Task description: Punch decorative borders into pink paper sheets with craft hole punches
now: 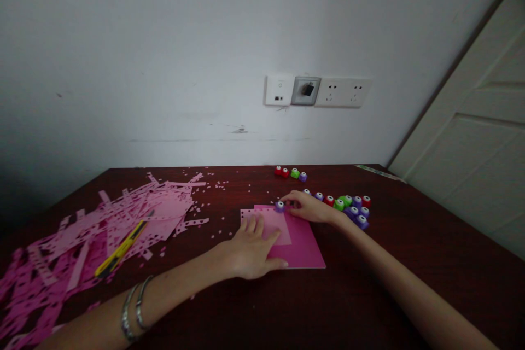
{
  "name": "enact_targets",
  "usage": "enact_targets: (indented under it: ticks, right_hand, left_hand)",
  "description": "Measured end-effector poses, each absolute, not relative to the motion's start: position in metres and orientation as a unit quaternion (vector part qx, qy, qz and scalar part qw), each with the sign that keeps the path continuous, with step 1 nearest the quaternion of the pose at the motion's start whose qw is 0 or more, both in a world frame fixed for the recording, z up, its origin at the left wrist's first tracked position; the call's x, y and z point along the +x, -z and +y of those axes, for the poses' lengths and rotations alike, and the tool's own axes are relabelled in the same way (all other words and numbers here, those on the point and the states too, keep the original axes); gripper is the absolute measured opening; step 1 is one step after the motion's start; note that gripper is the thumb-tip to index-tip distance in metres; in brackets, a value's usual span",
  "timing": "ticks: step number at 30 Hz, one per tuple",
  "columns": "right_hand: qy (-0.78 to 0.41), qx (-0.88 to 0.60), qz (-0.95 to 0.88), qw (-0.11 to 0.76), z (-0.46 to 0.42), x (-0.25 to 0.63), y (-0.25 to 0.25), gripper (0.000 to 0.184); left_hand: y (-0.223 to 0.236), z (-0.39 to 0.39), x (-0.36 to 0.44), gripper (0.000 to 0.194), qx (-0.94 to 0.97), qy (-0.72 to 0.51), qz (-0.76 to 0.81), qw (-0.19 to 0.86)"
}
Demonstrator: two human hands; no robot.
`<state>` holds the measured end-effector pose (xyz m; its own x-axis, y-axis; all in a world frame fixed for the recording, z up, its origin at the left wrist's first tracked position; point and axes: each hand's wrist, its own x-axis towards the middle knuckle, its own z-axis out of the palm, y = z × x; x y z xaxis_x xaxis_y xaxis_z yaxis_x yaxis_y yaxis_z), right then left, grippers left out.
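- Standing against a pale wall (205, 38), the dark red table (287, 306) bears pink scraps (168, 213).
- Left hand (250, 251) lies flat, fingers spread, on the light pink sheet (270, 219).
- Right hand (305, 206), half curled, reaches the purple punch (279, 207) at the sheet's far edge; grip unclear.

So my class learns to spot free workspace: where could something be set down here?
Bare tabletop lies to the right of the right forearm, and between it and the left forearm, in front of the magenta sheet. The left side is crowded with pink paper scraps and a yellow utility knife; paper punches cluster beyond the right forearm.
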<state>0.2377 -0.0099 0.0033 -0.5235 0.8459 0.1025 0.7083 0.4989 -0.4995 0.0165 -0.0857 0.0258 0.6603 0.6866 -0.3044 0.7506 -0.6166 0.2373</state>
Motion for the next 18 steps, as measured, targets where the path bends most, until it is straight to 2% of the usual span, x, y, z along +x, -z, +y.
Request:
enact_targets:
  ticks: [7,18]
  right_hand:
    - [-0.233,-0.461,-0.835,0.19,-0.007,0.242,0.0,0.041]
    - [-0.276,-0.473,-0.815,0.192,-0.009,0.244,-0.011,0.035]
  left_hand:
    - [-0.026,-0.09,0.017,0.083,0.906,0.075,0.394,0.138]
    - [-0.031,-0.088,0.014,0.083,0.901,0.101,0.389,0.164]
